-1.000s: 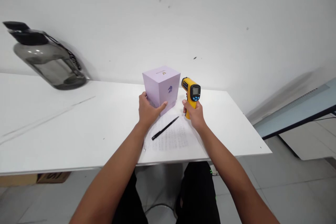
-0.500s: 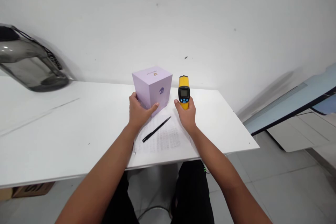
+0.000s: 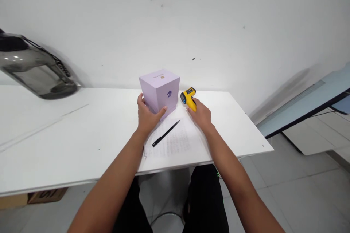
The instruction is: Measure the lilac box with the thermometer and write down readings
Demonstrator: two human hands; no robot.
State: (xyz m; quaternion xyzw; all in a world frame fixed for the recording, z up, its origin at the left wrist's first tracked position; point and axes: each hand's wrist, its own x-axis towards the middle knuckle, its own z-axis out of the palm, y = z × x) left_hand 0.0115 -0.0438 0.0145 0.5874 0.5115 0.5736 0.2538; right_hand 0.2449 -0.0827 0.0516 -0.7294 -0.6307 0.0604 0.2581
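The yellow thermometer gun (image 3: 189, 97) has tipped from upright, its nose swung toward the far right. It is just right of the lilac box (image 3: 163, 96), its handle gripped in the right hand (image 3: 201, 114); the left hand (image 3: 147, 117) clasps the box around its near corner. Nearer, I see a black pen (image 3: 166, 133) on a written sheet (image 3: 176, 146); a grey bottle (image 3: 41, 74) is far left.

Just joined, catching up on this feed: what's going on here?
A person at a white table has both hands busy. The left hand holds a lavender box low down, thumb on its front. The right hand has a yellow thermometer gun by the handle, its display end nearer the box. In front of the box, a black pen lies on a written sheet.
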